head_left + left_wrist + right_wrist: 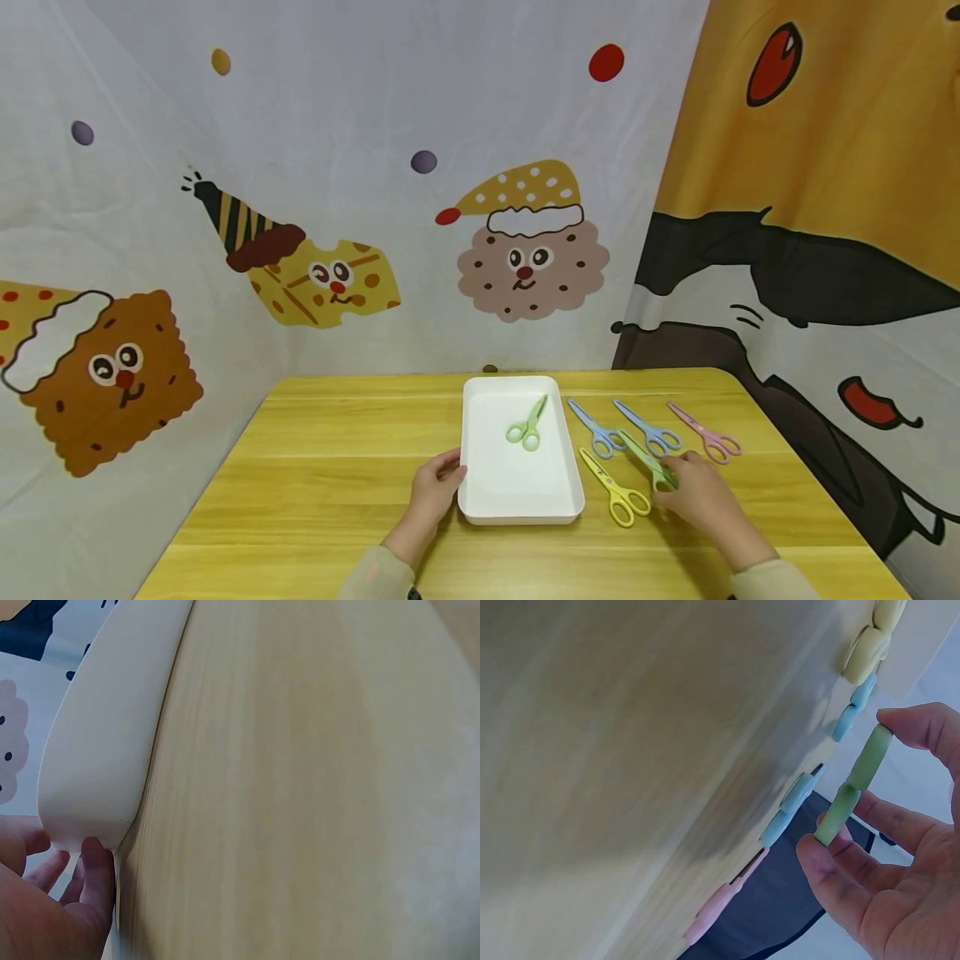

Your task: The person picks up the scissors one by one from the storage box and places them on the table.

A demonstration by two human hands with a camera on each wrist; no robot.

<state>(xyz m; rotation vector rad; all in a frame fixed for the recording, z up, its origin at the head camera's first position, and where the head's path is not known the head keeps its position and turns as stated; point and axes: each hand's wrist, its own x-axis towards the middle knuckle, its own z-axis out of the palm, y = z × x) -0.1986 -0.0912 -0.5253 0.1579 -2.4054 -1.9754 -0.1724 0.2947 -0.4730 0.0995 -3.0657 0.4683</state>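
Observation:
A white tray (517, 500) lies on the table, a pair of light green scissors (529, 429) inside it. My left hand (437, 492) holds the tray by its left side; in the left wrist view the thumb and fingers meet the tray wall (105, 735). My right hand (697, 492) pinches a second pair of green scissors (641, 457) by the handle loops, seen as green handles (855, 780) between thumb and fingertips, raised off the table. Near that hand lie yellow scissors (615, 492), blue scissors (597, 430), more blue scissors (648, 429) and pink scissors (705, 433).
The wooden table (337, 467) extends left of the tray and in front of both hands. Behind it hangs a printed cloth (360, 100) with cartoon figures. The scissors on the table lie close together, right of the tray.

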